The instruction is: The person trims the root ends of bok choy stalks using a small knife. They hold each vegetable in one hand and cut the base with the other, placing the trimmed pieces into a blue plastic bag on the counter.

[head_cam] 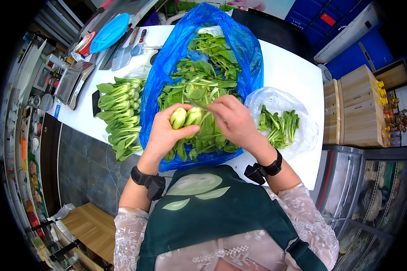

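Two pale green bok choy heads (178,118) rest in my left hand (168,127), their white-green bases facing up. My right hand (232,117) is close by on the right, its fingers pinching a thin blade (197,104), apparently a small knife, whose handle is hidden. The blade lies just above the bok choy. Beneath both hands, an open blue plastic bag (251,64) holds a heap of loose green leaves (196,73). Trimmed bok choy (120,111) is stacked in rows left of the bag. On the right, a clear plastic bag (307,125) contains small leafy greens (279,125).
The white table (288,71) carries a cleaver (122,57), a scraper (139,47), scissors (152,48) and a phone (96,103) on its left. A blue plastic basket (110,33) tilts at the far left corner. Wooden cabinets (361,105) stand beyond the right edge.
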Available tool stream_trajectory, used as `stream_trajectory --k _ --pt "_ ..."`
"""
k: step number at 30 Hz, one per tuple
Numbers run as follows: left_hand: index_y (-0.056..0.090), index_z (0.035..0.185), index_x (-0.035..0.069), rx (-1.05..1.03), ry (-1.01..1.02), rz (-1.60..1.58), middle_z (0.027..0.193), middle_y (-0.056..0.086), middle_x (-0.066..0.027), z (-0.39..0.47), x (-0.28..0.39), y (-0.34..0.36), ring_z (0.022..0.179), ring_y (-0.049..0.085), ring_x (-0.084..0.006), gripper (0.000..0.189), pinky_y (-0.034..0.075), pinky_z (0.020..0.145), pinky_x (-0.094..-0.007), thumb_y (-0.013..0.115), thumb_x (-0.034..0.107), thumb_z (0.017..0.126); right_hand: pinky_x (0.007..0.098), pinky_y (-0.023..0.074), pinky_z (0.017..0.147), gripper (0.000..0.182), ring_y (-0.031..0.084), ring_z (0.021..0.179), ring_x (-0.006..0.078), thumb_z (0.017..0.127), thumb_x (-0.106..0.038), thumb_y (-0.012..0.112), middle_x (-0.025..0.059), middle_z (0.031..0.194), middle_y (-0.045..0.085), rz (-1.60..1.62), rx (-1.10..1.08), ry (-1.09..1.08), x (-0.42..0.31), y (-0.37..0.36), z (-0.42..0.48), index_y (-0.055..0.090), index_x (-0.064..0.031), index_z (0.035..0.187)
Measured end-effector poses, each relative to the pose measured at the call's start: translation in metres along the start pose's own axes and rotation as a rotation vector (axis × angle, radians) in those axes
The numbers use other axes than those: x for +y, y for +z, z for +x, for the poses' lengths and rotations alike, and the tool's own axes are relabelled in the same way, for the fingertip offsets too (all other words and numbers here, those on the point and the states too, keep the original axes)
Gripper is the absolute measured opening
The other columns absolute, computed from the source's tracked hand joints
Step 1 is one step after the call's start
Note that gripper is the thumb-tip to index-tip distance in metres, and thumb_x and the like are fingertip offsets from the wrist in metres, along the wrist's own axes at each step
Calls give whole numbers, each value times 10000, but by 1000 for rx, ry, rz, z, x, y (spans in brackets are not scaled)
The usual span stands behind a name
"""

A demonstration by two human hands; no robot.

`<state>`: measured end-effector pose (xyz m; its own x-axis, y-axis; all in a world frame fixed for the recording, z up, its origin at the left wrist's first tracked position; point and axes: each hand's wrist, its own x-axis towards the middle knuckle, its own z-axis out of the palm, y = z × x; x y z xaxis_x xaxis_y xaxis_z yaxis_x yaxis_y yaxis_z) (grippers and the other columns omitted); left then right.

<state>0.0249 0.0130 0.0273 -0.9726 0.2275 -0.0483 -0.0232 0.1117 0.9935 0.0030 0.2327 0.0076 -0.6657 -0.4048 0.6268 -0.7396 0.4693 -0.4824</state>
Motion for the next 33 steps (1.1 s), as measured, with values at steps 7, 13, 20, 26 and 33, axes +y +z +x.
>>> stream_trajectory --k 7,13,20,26,33 --pt "650 1068 6 -10 -21 47 936 663 5 3 -6 2 831 587 -68 424 495 749 -238 843 12 690 363 513 655 237 565 841 277 710 7 612 89 906 559 -186 -138 8 -12 5 1 606 -16 946" --pt "648 1061 4 -37 2 -36 975 671 -35 2 -19 -6 854 628 -112 421 512 763 -261 829 -11 681 376 504 626 234 550 814 281 723 -5 610 80 864 539 -232 -196 66 -6 12 -4 603 -31 956" --pt "617 1123 6 5 50 -110 1017 672 -68 11 -10 -13 931 642 -151 466 509 852 -281 813 -5 700 321 494 652 140 598 770 217 809 -75 672 73 825 617 70 -168 399 48 20 -29 647 -35 941" --pt "629 1145 14 67 52 -35 1038 653 -26 17 -9 14 942 597 -109 439 497 840 -263 813 55 748 257 461 678 273 566 766 87 803 -169 783 2 841 624 728 -53 606 2 17 9 653 -19 991" --pt "626 1037 33 -43 -77 -187 942 632 -1 30 -7 0 827 583 -89 274 485 746 -237 756 16 796 231 435 591 290 535 679 67 798 -199 797 2 790 616 821 -28 592 10 20 4 660 -6 965"
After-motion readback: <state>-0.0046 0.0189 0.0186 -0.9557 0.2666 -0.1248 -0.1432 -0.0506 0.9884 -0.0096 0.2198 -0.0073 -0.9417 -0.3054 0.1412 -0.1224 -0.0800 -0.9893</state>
